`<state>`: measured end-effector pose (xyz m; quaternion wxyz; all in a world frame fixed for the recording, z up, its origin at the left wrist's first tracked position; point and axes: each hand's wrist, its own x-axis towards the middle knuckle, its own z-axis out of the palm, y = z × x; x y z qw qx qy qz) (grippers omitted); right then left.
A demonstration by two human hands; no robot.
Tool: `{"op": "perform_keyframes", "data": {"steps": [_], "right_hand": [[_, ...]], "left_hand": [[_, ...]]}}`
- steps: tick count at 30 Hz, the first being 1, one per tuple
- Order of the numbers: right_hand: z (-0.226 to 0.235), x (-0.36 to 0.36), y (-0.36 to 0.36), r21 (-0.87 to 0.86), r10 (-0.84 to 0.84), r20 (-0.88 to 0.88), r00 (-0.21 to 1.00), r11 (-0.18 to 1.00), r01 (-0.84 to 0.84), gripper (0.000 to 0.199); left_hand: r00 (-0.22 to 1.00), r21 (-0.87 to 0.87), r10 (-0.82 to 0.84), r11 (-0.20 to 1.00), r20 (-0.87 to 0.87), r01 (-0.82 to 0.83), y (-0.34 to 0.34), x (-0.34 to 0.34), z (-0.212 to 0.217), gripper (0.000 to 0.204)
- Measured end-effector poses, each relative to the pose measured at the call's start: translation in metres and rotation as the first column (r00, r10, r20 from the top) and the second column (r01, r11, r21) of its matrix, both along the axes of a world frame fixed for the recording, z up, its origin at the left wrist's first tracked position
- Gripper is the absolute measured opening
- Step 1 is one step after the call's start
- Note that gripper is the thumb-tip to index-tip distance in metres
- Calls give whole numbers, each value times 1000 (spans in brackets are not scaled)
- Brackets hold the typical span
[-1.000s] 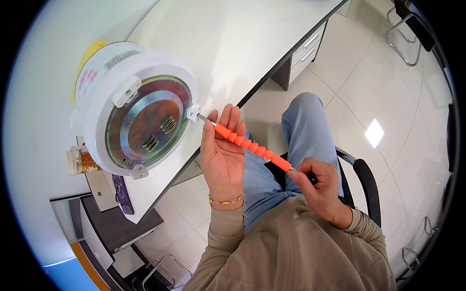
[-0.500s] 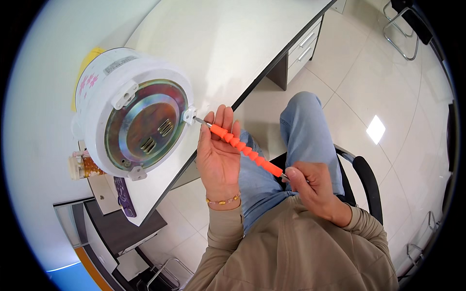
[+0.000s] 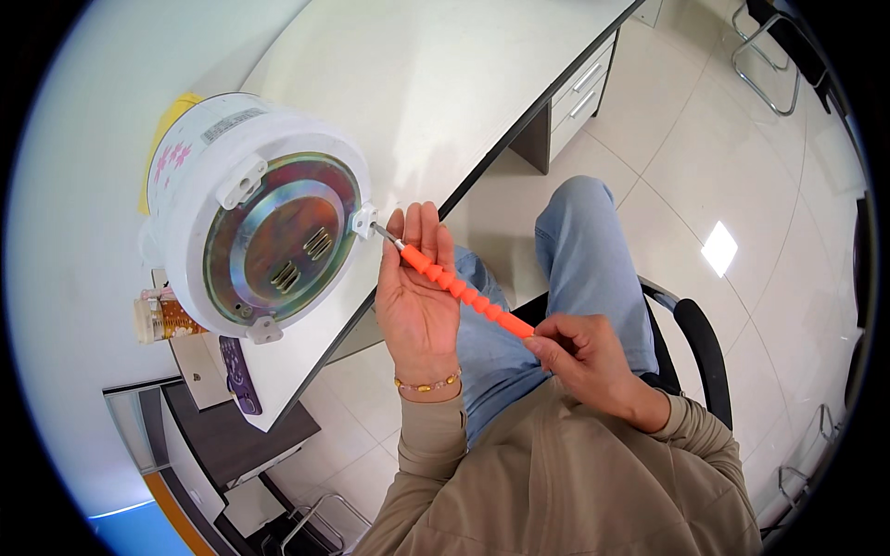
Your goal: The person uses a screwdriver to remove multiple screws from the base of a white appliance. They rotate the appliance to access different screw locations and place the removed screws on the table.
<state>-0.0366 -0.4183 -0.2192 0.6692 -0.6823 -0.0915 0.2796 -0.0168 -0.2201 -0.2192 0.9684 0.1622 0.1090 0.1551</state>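
Observation:
A white rice cooker (image 3: 278,218) with pink flowers lies tipped on the desk, its round metal base facing me. The metal bit of an orange flexible screwdriver shaft (image 3: 454,285) meets a small white foot (image 3: 364,221) at the base's right edge. Palm up, my left hand (image 3: 419,296) is open with fingers stretched out, and the shaft's front part rests across them. My right hand (image 3: 582,357) pinches the shaft's rear end between thumb and fingers; the metal end behind it is hidden.
Under the cooker runs a white desk (image 3: 417,83) with a dark edge. A purple phone (image 3: 240,375) lies at its near left corner, beside an amber-patterned cup (image 3: 171,317). Something yellow (image 3: 167,130) is behind the cooker. A chair armrest (image 3: 702,357) stands to my right.
My right hand has shifted slightly up and left, from the metal rear end onto the orange end of the shaft. My left hand and the cooker have hardly moved.

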Motion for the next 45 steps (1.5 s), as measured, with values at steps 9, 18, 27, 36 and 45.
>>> {"op": "perform_keyframes", "data": {"steps": [9, 18, 27, 36, 45], "right_hand": [[1, 0, -2, 43, -56, -9, 998, 997, 56, 16], [0, -3, -4, 79, -117, 25, 993, 990, 115, 16], [-4, -3, -8, 84, -101, -31, 994, 991, 104, 19], [-3, 1, -8, 24, 59, -131, 990, 998, -56, 23], [6, 4, -14, 55, 60, -169, 984, 997, -51, 25]], "left_hand": [[1000, 4, 3, 1000, 4, -3, 4, 0, -3, 31], [998, 38, -38, 999, 43, 36, 4, -1, -7, 32], [998, 49, -46, 998, 38, 44, 1, -2, -7, 31], [999, 76, -46, 996, 11, 45, -3, -3, -7, 31], [993, 221, 72, 974, -94, -50, -5, -4, 4, 33]]}}
